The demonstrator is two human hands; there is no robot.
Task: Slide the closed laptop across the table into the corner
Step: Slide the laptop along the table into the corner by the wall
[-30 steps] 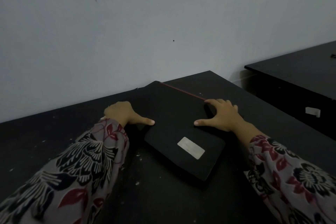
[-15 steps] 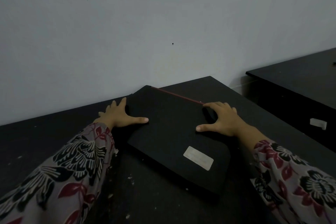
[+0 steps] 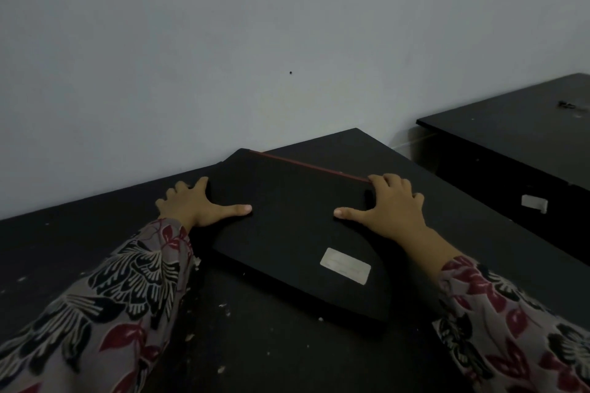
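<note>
Laptop (image 3: 287, 226), closed and black, lies flat and skewed on the dark surface (image 3: 287, 354), its far corner touching or just short of the pale wall (image 3: 287, 25); I cannot tell which; a thin red strip (image 3: 306, 163) runs along its far edge and a pale rectangular sticker (image 3: 345, 265) sits near its front right corner. The left hand (image 3: 194, 204) rests spread against the laptop's left side, thumb laid on the lid, fingers flat and grasping nothing; the right hand (image 3: 392, 204) lies on the right side, thumb on the lid, fingers curled over the far right edge by the red strip. Both arms wear floral sleeves (image 3: 105, 313); pale crumbs (image 3: 225, 308) speckle the surface in front. Off to the right, apart from this surface, stands a second dark desk (image 3: 517, 124) with a small white tag (image 3: 533, 203) on its front.
</note>
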